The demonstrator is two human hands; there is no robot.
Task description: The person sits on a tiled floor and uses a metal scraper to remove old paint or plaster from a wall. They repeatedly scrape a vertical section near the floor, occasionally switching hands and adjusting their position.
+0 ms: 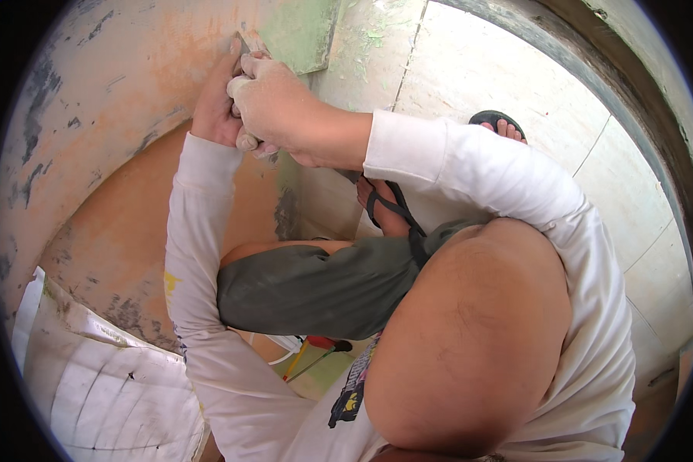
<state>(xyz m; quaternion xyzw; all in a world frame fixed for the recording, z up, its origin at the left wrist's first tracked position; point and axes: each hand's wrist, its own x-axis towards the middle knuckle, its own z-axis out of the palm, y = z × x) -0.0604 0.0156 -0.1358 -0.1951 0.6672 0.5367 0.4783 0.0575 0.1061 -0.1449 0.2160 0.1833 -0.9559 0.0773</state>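
Observation:
My right hand (271,98), dusted with pale powder, is closed around a flat-bladed scraper (241,43). Only a bit of its thin blade shows, and the handle is hidden by my fingers. Pressed close against it, my left hand (215,107) also grips the tool, one finger stretched along the blade. The blade meets a wall (167,52) with patches of peach, grey and pale green, near the green corner (300,32). Below my wrists is a smooth orange-brown surface (144,196) with dark scuffs.
Green paint flakes (374,37) lie on the pale floor tiles (473,63) beside the wall corner. My sandalled feet (390,208) and bent knee (468,335) are close beneath my arms. A white sheet (115,392) is at lower left. Tools with coloured handles (300,355) show under my leg.

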